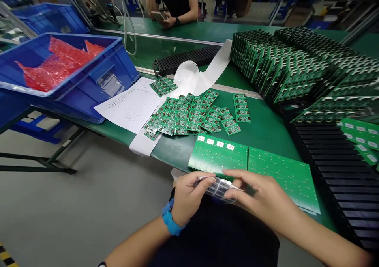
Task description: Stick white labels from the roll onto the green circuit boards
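Green boards, two big ones: the left board [217,160] has four white labels [220,144] along its far edge, and the right board [281,176] sits just beside it on the table [263,127]. Left hand [186,198] is pinching one end of a gridded sheet [219,189], right hand [259,190] has thumb and fingers on the other end, so it's up over the lap by the near edge. Heap of smaller circuit boards [180,115] further back, fwiw.
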The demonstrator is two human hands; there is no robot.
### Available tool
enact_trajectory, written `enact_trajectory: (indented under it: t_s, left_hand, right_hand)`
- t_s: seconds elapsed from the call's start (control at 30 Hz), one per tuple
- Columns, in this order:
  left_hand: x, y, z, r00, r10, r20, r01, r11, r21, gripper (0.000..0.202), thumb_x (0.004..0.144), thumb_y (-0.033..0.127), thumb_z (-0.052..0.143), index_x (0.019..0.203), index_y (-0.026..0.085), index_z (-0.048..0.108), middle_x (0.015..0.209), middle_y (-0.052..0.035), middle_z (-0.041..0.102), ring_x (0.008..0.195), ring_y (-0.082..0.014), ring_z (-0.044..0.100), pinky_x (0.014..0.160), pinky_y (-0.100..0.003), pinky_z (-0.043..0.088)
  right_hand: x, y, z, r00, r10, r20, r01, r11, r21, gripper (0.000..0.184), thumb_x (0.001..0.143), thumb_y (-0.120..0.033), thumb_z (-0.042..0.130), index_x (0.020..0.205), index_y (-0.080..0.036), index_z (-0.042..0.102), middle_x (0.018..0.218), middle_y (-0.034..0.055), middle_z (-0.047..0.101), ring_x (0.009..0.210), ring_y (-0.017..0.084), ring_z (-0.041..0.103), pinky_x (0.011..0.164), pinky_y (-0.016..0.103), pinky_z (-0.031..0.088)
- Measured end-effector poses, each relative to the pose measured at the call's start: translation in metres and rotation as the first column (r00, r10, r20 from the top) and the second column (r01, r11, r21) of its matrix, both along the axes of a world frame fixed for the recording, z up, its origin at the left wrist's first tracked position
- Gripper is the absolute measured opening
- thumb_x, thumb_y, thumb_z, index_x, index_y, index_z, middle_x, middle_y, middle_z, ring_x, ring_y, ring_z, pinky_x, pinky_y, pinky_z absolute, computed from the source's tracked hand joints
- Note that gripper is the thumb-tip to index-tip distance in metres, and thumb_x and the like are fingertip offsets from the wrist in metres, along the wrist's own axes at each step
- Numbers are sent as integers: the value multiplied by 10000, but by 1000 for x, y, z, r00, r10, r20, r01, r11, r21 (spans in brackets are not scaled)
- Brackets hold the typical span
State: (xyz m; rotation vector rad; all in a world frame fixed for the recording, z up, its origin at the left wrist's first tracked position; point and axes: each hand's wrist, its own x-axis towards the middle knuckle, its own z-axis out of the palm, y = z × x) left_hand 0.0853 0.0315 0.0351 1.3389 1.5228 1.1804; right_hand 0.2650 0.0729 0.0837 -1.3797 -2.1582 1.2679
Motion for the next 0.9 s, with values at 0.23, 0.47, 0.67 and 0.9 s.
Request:
enact_trajectory:
  t_s: [0.23,0.47,0.67,0.9]
  left_hand:
    - [3,3,-2,994,-57,-96,66,994,92,143,821,242,584,850,219,721,784,-12,734,682,-148,668,653,-233,535]
    - [10,6,-2,991,10,-136,1,997,75,143,814,250,585,773,204,715,737,-16,730,640,-150,664,613,-234,534]
    - [9,10,0,992,67,-106,-68,998,-2,146,791,258,613,700,180,695,578,17,680,514,-117,616,464,-181,472]
    - [11,12,-2,964,-256,-73,252,966,-57,127,815,219,592,773,216,711,966,-11,719,828,-178,678,735,-255,536]
  right_hand:
    - [8,6,3,999,54,-3,-54,995,83,138,870,-275,478,889,-252,612,849,20,607,790,145,576,681,275,475]
    - [10,-3,-14,997,72,-28,-51,885,463,164,844,-154,502,948,-207,618,791,45,603,742,157,544,649,312,468]
    - [23,9,-2,995,47,-89,-3,898,439,144,825,-159,526,864,-229,646,763,22,629,744,153,548,690,313,450]
    - [50,81,-6,954,-173,243,184,983,-22,253,802,-414,515,745,-200,636,784,28,653,716,169,582,616,282,431]
